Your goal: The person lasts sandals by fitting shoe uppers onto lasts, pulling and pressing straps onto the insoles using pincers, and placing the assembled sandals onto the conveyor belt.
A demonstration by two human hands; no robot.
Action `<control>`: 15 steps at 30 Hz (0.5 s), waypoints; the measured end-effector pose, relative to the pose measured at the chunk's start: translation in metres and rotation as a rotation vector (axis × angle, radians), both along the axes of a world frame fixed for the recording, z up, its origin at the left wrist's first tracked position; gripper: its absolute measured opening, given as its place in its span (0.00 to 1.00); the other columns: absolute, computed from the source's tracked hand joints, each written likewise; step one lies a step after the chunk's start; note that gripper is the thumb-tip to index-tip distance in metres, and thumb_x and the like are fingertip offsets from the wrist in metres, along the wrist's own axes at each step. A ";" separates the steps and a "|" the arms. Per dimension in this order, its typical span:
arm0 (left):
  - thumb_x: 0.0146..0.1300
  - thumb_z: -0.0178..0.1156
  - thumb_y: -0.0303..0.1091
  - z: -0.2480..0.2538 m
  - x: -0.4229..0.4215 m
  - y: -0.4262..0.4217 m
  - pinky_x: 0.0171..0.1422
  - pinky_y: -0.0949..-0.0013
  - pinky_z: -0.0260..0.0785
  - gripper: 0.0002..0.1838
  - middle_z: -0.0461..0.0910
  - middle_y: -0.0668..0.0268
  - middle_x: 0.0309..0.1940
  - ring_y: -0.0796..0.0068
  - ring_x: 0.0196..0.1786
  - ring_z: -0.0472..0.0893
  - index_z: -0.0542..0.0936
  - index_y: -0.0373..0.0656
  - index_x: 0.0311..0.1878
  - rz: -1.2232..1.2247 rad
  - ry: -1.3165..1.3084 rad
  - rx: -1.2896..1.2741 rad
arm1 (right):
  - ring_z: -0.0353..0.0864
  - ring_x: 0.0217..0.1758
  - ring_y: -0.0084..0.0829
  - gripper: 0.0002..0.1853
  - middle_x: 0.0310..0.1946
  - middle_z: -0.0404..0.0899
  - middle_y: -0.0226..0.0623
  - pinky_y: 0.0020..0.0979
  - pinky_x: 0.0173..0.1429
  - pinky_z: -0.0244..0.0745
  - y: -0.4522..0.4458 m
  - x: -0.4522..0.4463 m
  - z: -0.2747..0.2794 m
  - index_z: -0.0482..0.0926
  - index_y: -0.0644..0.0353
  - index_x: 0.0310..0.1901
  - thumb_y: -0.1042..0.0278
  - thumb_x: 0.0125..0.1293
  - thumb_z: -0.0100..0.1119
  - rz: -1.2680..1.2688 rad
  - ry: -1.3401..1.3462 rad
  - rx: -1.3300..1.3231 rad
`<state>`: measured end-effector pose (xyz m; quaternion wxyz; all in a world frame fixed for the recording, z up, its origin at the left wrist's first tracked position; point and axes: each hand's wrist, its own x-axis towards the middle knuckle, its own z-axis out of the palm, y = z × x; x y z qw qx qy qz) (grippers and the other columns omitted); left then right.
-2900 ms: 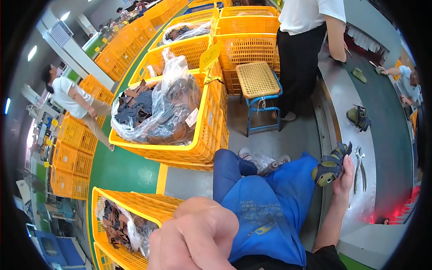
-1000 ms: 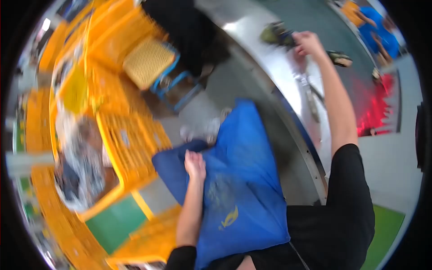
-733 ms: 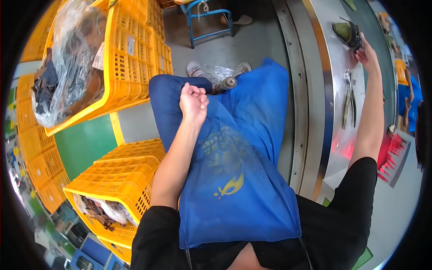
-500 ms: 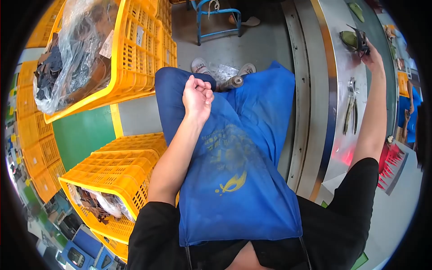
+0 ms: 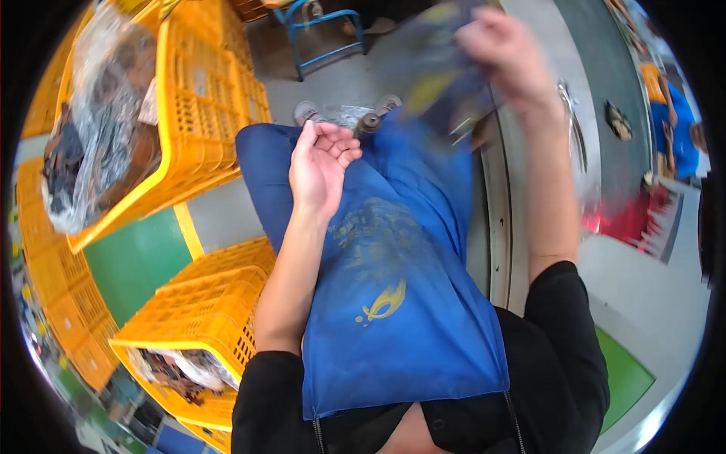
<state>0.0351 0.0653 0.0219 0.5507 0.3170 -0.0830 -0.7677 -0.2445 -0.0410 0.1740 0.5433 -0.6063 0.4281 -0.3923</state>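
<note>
left hand (image 5: 321, 170) held low before the body, palm turned up, fingers loosely curled and thumb pointing forward, left forearm (image 5: 289, 284) bare and slanting inward, right arm (image 5: 556, 197) reaching farther forward, right hand (image 5: 508, 57) blurred with motion, its fingers closed in a grip

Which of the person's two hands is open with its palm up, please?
The left hand, above the blue apron, its fingers loosely curled and holding nothing visible; the right hand is closed on a blurred dark item.
</note>
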 end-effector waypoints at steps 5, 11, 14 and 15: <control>0.81 0.36 0.68 0.040 -0.005 0.037 0.56 0.36 0.85 0.39 0.79 0.49 0.63 0.47 0.58 0.85 0.69 0.42 0.74 -0.288 0.338 0.047 | 0.79 0.37 0.14 0.09 0.35 0.84 0.25 0.23 0.41 0.76 0.090 0.089 -0.056 0.85 0.64 0.43 0.66 0.71 0.71 0.299 -0.162 0.298; 0.81 0.33 0.68 0.026 -0.013 0.081 0.44 0.44 0.89 0.38 0.77 0.46 0.64 0.45 0.52 0.87 0.58 0.51 0.80 -0.333 0.111 0.069 | 0.80 0.24 0.20 0.13 0.24 0.85 0.35 0.25 0.33 0.76 0.138 0.079 -0.070 0.84 0.66 0.42 0.65 0.66 0.74 0.056 0.397 0.159; 0.83 0.33 0.62 0.025 -0.021 0.083 0.49 0.42 0.87 0.34 0.70 0.48 0.73 0.51 0.64 0.81 0.59 0.50 0.81 -0.241 0.178 0.027 | 0.83 0.22 0.28 0.12 0.26 0.87 0.37 0.29 0.32 0.79 0.152 0.073 -0.064 0.84 0.65 0.43 0.67 0.65 0.74 -0.156 0.414 0.004; 0.84 0.39 0.56 0.021 -0.019 0.080 0.53 0.42 0.87 0.29 0.63 0.49 0.79 0.49 0.67 0.79 0.58 0.53 0.79 -0.251 0.288 -0.051 | 0.86 0.27 0.33 0.13 0.31 0.87 0.39 0.33 0.35 0.81 0.158 0.070 -0.065 0.84 0.64 0.45 0.68 0.62 0.76 -0.225 0.383 -0.054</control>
